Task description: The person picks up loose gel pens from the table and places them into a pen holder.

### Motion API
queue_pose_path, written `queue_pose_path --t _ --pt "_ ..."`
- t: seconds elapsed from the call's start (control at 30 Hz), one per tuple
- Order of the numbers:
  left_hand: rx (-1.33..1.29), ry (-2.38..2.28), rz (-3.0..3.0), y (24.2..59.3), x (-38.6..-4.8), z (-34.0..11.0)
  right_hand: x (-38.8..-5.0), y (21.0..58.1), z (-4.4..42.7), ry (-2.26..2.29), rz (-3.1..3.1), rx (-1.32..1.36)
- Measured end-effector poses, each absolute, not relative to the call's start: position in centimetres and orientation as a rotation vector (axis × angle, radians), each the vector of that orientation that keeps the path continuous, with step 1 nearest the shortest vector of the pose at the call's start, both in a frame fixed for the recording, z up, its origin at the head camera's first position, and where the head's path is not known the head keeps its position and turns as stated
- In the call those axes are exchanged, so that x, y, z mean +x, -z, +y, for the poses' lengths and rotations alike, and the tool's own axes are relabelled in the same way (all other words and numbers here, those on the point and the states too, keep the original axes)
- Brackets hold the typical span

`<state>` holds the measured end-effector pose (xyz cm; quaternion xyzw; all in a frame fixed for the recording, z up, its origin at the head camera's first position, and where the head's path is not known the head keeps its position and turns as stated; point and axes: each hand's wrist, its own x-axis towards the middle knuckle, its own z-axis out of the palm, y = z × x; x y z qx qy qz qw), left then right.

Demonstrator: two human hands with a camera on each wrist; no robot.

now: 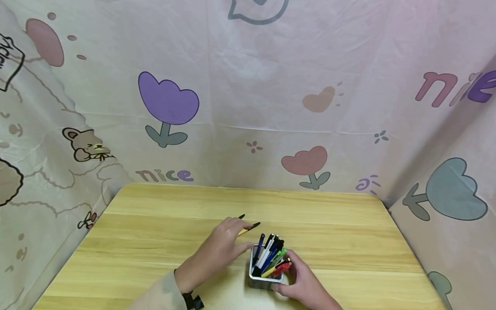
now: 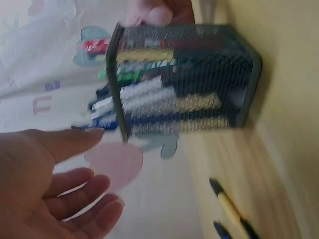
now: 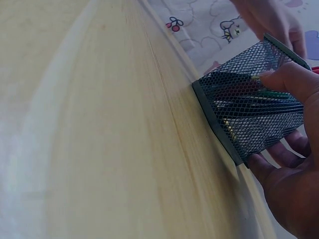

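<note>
A dark mesh pen holder (image 1: 260,283) stands on the table, filled with several pens and markers (image 1: 267,254), among them white, blue, green, yellow and red ones. My right hand (image 1: 306,282) grips it from the right, with thumb and fingers round the mesh (image 3: 249,112). My left hand (image 1: 222,245) is to the left of the holder, its fingers loosely bent and holding nothing in the left wrist view. Beyond it lie a yellow pen with black ends (image 2: 229,208) and a second dark-tipped pen (image 2: 222,231), partly hidden by the hand in the head view.
The wooden table (image 1: 155,215) reaches back to a printed cloth (image 1: 248,86), which also hangs along both sides. A black band (image 1: 190,299) is on my left wrist, over a light sleeve (image 1: 162,295).
</note>
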<state>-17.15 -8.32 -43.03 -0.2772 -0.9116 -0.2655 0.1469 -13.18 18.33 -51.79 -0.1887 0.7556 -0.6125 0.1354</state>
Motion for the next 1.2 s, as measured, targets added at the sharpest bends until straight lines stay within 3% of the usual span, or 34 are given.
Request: queue_pose_path --t 0.6,1.2 --pt "-0.480 0.668 -2.877 45.9 -21.3 -11.4 -13.1 51.7 18.3 1.744 2.213 -0.486" --pt "-0.376 0.590 -3.116 47.6 -22.9 -12.2 -13.1 51.6 18.1 1.752 2.195 -0.500"
